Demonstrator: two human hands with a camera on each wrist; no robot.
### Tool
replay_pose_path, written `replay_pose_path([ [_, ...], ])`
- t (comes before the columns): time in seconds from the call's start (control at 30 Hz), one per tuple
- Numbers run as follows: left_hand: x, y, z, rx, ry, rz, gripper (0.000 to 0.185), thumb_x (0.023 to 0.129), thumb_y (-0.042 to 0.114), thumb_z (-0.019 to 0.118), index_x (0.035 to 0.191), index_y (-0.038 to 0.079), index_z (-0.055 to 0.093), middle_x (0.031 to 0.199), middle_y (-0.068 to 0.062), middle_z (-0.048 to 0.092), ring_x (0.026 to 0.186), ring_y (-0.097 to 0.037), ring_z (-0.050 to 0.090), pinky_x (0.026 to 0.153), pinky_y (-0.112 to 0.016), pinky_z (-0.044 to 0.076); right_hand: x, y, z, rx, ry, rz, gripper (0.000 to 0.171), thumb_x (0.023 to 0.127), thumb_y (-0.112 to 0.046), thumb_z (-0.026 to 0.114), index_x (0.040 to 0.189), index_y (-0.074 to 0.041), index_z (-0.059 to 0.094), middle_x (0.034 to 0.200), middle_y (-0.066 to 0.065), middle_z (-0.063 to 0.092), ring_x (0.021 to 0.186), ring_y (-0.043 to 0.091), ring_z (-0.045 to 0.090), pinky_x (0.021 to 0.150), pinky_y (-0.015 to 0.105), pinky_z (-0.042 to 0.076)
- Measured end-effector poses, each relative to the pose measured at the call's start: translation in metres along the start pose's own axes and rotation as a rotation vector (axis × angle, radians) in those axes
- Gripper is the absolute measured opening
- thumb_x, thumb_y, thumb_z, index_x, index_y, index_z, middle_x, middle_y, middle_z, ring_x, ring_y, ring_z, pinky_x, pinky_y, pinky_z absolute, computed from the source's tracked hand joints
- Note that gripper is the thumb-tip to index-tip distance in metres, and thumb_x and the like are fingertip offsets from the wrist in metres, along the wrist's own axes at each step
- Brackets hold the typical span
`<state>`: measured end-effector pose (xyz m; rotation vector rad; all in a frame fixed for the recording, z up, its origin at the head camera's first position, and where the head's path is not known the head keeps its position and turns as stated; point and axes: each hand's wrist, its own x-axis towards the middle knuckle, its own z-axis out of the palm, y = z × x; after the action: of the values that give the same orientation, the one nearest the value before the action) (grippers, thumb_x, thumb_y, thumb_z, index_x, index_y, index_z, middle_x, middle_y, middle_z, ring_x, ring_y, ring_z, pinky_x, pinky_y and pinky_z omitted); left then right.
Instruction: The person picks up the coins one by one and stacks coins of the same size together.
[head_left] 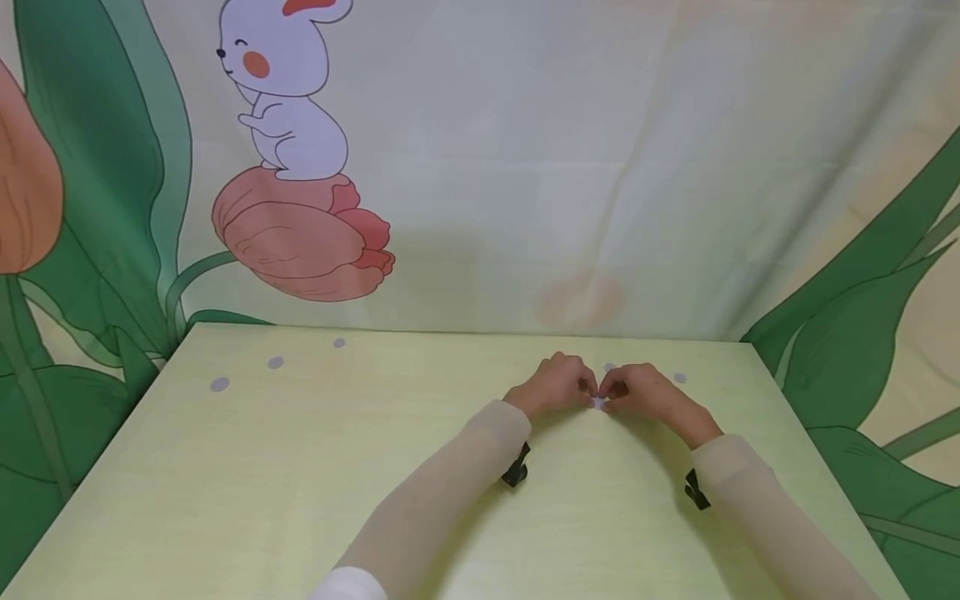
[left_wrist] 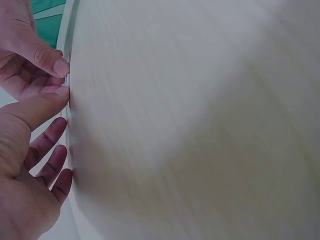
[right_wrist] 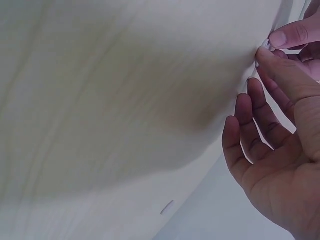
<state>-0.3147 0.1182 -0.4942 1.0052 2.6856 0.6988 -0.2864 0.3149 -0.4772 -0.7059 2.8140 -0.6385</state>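
- Head view: both hands meet at the right of centre of the frame, on the far part of the pale green counter (head_left: 300, 467); the left hand (head_left: 553, 385) and the right hand (head_left: 643, 390) come together fingertip to fingertip over a tiny white piece (head_left: 598, 403) that lies right on the counter between them
- Fingers of both hands are curled in narrow around that white piece, pinching at it from either side; what exactly the piece is, too small to tell
- Grey round dots sit on the counter: three in a slanting row at the upper left of the counter, the lowest one (head_left: 219, 384) nearest the left edge, and another grey dot (head_left: 679, 378) just beyond the right hand
- Behind the counter hangs a backdrop with a cartoon rabbit (head_left: 288, 92) sitting on a pink tulip (head_left: 300, 237) in the upper left, green leaves at both sides
- Left wrist view: at the left edge of the frame the left hand's thumb (left_wrist: 40, 107) and the other hand's fingertip (left_wrist: 52, 62) close on the small white piece (left_wrist: 67, 81) against the counter; remaining fingers hang loosely bent below
- Right wrist view: at the upper right, the right hand's thumb (right_wrist: 280, 75) meets the opposite fingertip (right_wrist: 295, 35) with the white piece (right_wrist: 264, 46) nipped between; the other fingers are loosely spread beneath, and one grey dot (right_wrist: 167, 207) shows at the lower centre
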Motion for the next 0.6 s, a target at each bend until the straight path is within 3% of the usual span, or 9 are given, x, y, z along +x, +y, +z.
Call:
replay_pose_path([
  [0.3, -0.0042, -0.0022, -0.0056, 0.017, -0.011, 0.006, 0.011, 0.091, 0.024, 0.079, 0.102, 0.021, 0.081, 0.102, 0.009, 0.074, 0.098, -0.013, 0.063, 0.085, -0.031, 0.051, 0.0065, -0.0057, 0.0029, -0.016, -0.001, -0.021, 0.009, 0.085, -0.008, 0.082, 0.092, -0.008, 0.076, 0.087, -0.001, 0.071, 0.082, 0.013, 0.064, 0.077, 0.032, 0.054],
  [0.6, -0.0078, -0.0025, -0.0073, 0.054, -0.014, -0.027, 0.012, 0.092, 0.026, 0.078, 0.103, 0.024, 0.081, 0.107, 0.009, 0.073, 0.103, -0.019, 0.060, 0.087, -0.038, 0.050, 0.0085, -0.0104, 0.0042, -0.025, 0.001, -0.018, 0.007, 0.086, -0.009, 0.082, 0.090, -0.009, 0.076, 0.087, -0.001, 0.070, 0.081, 0.013, 0.063, 0.077, 0.031, 0.053],
])
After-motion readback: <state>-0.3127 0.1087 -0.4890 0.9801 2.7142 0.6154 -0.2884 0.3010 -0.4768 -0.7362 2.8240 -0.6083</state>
